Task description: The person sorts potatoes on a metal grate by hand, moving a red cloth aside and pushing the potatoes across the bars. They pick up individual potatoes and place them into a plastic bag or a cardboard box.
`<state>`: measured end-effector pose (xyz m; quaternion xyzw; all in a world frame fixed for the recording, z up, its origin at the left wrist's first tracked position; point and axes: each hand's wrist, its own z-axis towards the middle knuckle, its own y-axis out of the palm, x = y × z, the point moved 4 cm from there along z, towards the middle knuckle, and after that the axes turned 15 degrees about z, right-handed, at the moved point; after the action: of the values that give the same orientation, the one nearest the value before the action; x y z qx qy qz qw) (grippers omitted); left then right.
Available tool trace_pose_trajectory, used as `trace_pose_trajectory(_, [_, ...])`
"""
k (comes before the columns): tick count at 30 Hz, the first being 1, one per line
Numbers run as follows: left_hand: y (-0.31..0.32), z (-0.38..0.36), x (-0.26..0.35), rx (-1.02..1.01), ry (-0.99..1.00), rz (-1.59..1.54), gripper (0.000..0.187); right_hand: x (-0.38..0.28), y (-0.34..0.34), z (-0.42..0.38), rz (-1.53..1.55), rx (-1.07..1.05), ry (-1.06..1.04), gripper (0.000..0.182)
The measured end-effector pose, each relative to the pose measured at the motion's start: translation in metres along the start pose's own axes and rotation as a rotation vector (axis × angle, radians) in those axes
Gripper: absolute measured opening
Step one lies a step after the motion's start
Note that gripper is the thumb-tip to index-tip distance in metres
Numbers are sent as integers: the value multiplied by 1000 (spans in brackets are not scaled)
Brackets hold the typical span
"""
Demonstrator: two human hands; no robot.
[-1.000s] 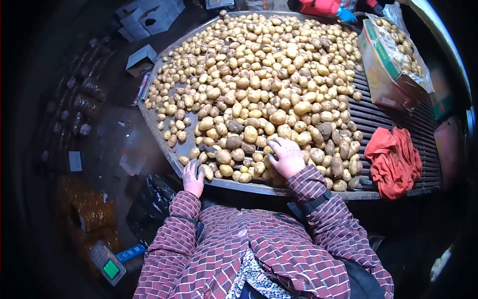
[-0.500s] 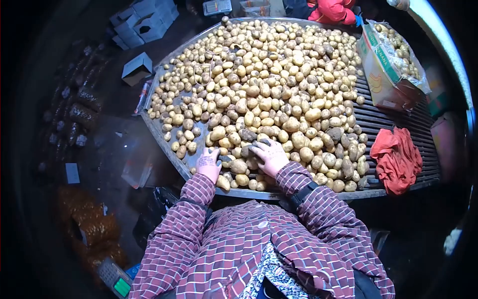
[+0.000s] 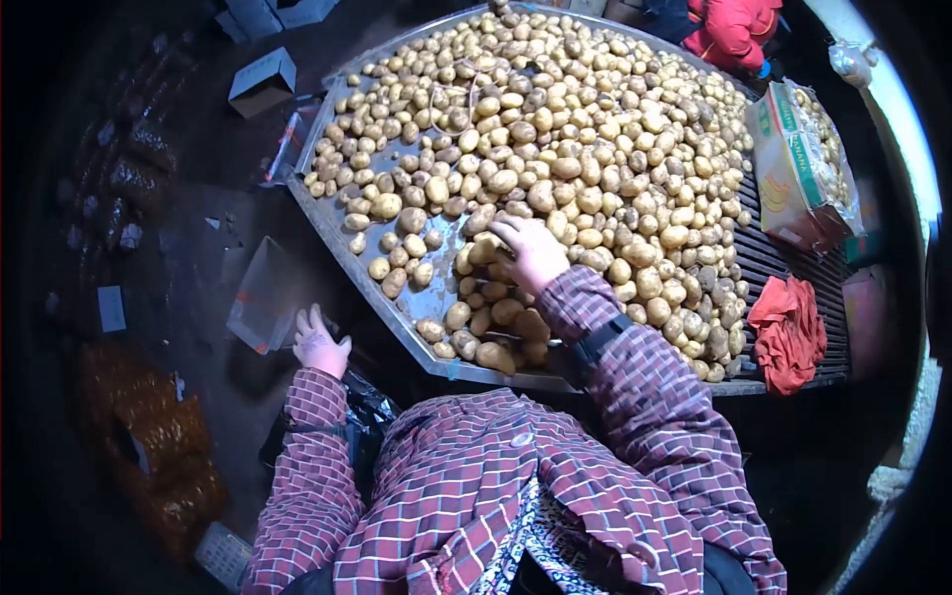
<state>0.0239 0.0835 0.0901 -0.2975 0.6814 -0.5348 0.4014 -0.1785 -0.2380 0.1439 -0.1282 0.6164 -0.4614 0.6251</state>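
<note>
Many potatoes (image 3: 565, 167) lie heaped on a metal-edged sorting table (image 3: 342, 243). My right hand (image 3: 535, 256), in a pale glove, reaches over the near part of the heap. Its fingers curl round a potato (image 3: 483, 251) at their tips; the palm side is hidden. Off the table's left edge, my left hand (image 3: 320, 344) hangs in the air with its fingers spread and nothing visible in it. Below that hand is a dark plastic bag (image 3: 372, 405), partly covered by my sleeve.
A banana box (image 3: 783, 164) full of potatoes stands on the slatted right side, behind a red cloth (image 3: 788, 335). A person in a red jacket (image 3: 732, 32) is at the far edge. On the left floor are a carton (image 3: 263, 84) and orange net sacks (image 3: 164, 436).
My left hand has left the potatoes and swung left past the table edge, opening. My right hand has moved further up the heap. The view has shifted, and more bare table shows at left.
</note>
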Motion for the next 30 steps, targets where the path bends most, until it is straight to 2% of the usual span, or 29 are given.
trace_pose_trajectory(1, [-9,-1,6,99,52,-65,50,-13,8,10,3,-24,19,45])
trace_pose_trajectory(2, [-17,-1,14,198,104,-132,48,-8,28,12,-66,-16,-73,46])
trace_pose_trajectory(4, [-33,1,45,371,395,-315,46,13,65,-7,-284,-140,-104,47])
trace_pose_trajectory(6, [-43,-5,89,188,667,-477,45,17,61,-7,-190,-182,50,48])
trace_pose_trajectory(8, [-44,-16,131,85,826,-409,48,9,31,-14,182,21,206,46])
trace_pose_trajectory(9, [-40,-17,145,28,830,-321,50,-4,9,-21,486,173,416,41])
trace_pose_trajectory(10, [-36,-16,160,-20,830,-235,53,-8,-11,-31,718,267,521,35])
trace_pose_trajectory(11, [-35,-14,173,-68,825,-148,56,2,-20,-51,877,298,613,32])
trace_pose_trajectory(12, [-32,-8,182,-223,837,-161,60,9,-28,-72,1040,329,701,28])
trace_pose_trajectory(13, [-30,-5,186,-260,869,-222,59,1,-35,-85,1040,309,756,23])
trace_pose_trajectory(15, [-11,4,186,-253,942,-370,55,-48,-41,-90,571,62,832,20])
trace_pose_trajectory(16, [-1,10,184,-304,961,-436,55,-53,-19,-98,448,44,618,26])
trace_pose_trajectory(17, [3,17,179,-484,874,-623,54,-65,0,-105,259,-16,409,33])
trace_pose_trajectory(18, [8,24,172,-662,777,-804,53,-83,19,-104,-19,-321,579,43])
trace_pose_trajectory(19, [31,31,171,-828,695,-1176,54,-82,43,-108,-114,-495,646,47])
trace_pose_trajectory(20, [12,23,168,-1180,518,-1571,52,-82,51,-109,-112,-480,666,51])
trace_pose_trajectory(22, [-27,17,164,-1297,507,-1776,49,-66,47,-117,11,-401,595,53])
trace_pose_trajectory(23, [-15,17,168,-1352,520,-1796,46,-62,43,-123,82,-404,627,53])
trace_pose_trajectory(24, [-1,15,176,-1268,467,-1680,35,-58,35,-130,191,-352,644,53])
trace_pose_trajectory(26, [-15,6,192,-759,713,-1196,26,-58,-3,-139,686,-187,1064,56])
trace_pose_trajectory(27, [-27,-9,203,-593,792,-1081,24,-48,-10,-153,862,-70,1086,58])
trace_pose_trajectory(28, [-44,-22,214,-160,1088,-820,29,-36,-11,-166,1036,46,1099,60])
trace_pose_trajectory(29, [-54,-33,225,-120,1130,-517,31,-34,-21,-164,785,123,917,59])
trace_pose_trajectory(30, [-63,-43,234,-81,1153,-208,32,-33,-28,-160,544,86,837,57])
